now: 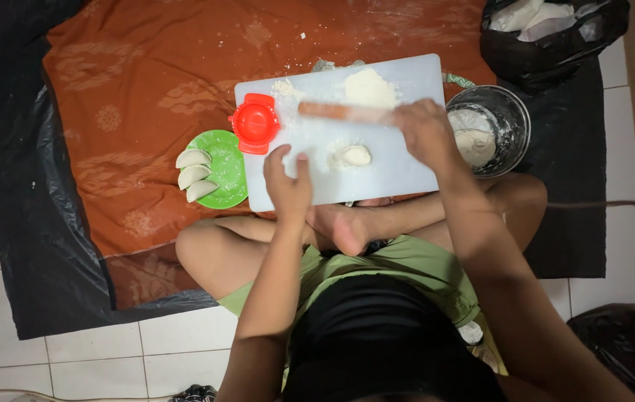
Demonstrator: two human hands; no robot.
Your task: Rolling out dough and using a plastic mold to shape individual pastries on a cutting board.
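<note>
Person seated cross-legged on a tiled floor, over a brown patterned cloth (138, 89) laid on black plastic sheeting (12, 186). White cutting board (407, 175) rests in front of the crossed legs.

On the board: one red dumpling press (255, 123) at its left edge, one heap of flour (368, 88) at the far edge, one small dough lump (353, 155) near the middle, dusted with flour. Just left of the board, one green plate (229, 160) carrying three folded dumplings (194, 176). Just right of the board, one metal pot (507, 112) with flour inside. Black bag (548, 37) with white contents at far right; a second black bag (630, 342) near the right knee.

Right hand (425, 130) curled around one end of a wooden rolling pin (343, 112), which lies crosswise between flour heap and dough lump. Left hand (287, 182) rests on the board's near edge, fingers loosely spread, holding nothing, just left of the dough lump. Nothing lies between either hand and the dough.
</note>
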